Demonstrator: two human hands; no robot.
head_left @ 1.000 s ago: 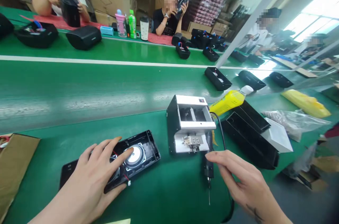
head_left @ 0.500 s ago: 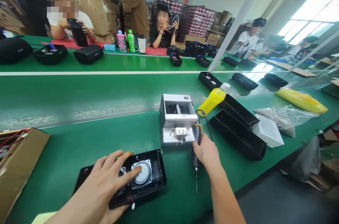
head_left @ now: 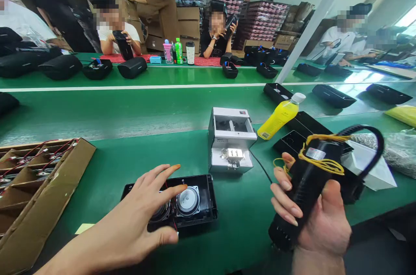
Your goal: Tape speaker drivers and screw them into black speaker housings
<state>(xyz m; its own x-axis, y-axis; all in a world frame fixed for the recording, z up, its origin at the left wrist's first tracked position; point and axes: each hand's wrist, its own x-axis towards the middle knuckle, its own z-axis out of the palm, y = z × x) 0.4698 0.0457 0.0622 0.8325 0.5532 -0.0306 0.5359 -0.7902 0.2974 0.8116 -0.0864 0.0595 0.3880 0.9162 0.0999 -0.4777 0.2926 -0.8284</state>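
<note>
- Hands: my right hand (head_left: 325, 227) is closed around an electric screwdriver (head_left: 308, 179), raised off the bench with the palm up and the thumb laid along the body. My left hand (head_left: 130, 223) lies flat with the fingers spread, not gripping, pressing on an open speaker housing (head_left: 204, 211).
- I judge the screwdriver rigid and fairly weighty. Its ribbed black barrel gives a sure hold at mid-body. The thick cord (head_left: 373, 149) looping from its rear end could tug at my wrist.
- The housing under my left fingertips looks like a light plastic shell that could skid if pushed. The round driver cone (head_left: 187, 200) and the thin red wires beside it seem fragile, so its rim is the safer place to bear down.
- Just beyond my left fingertips stands a grey screw feeder (head_left: 231, 142). A yellow bottle (head_left: 279, 116) lies tilted ahead of my right hand.
- Outward of my left hand sits a cardboard divider box (head_left: 65, 166) holding wired parts.
- The surface is a green bench mat (head_left: 247, 214), smooth and flat. Past it runs a glossy green conveyor belt (head_left: 130, 110) carrying black shells.
- Across the belt other people sit holding black speakers, with stacked cartons behind them.
</note>
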